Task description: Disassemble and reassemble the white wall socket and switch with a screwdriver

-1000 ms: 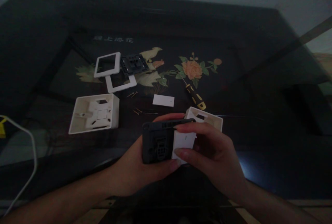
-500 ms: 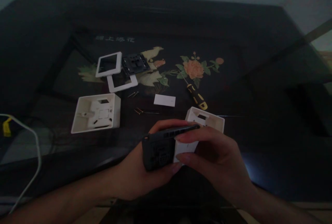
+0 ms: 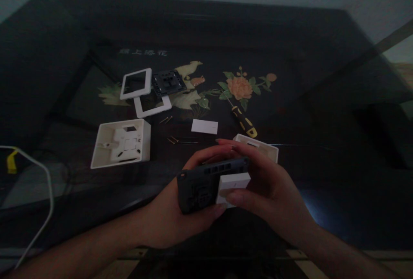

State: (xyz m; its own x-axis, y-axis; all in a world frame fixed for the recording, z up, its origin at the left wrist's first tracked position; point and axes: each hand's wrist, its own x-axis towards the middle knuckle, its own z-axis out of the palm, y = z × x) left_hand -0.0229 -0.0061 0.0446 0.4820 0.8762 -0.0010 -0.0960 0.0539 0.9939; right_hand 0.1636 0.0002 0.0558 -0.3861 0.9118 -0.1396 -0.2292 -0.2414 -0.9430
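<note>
The left hand (image 3: pixel 167 216) has its grip round a dark switch base (image 3: pixel 193 188); the right hand (image 3: pixel 279 201) holds a white button (image 3: pixel 235 181) at its three o'clock. On the counter (image 3: pixel 322 115): white plate (image 3: pixel 204 126) at twelve, screwdriver (image 3: pixel 244 121) at one, white box (image 3: pixel 146 143) at ten.

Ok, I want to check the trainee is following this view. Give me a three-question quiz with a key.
1. True or false: the right hand's thumb is touching the yellow-and-black screwdriver.

2. Multiple choice: what does the left hand hold?
A) an open white box
B) a dark plastic base
C) the white cable

3. Count: how many thin, square white frames lie on the table?

Key
1. False; the thumb is on a white rectangular piece in front of the dark base.
2. B.
3. Two.
</note>
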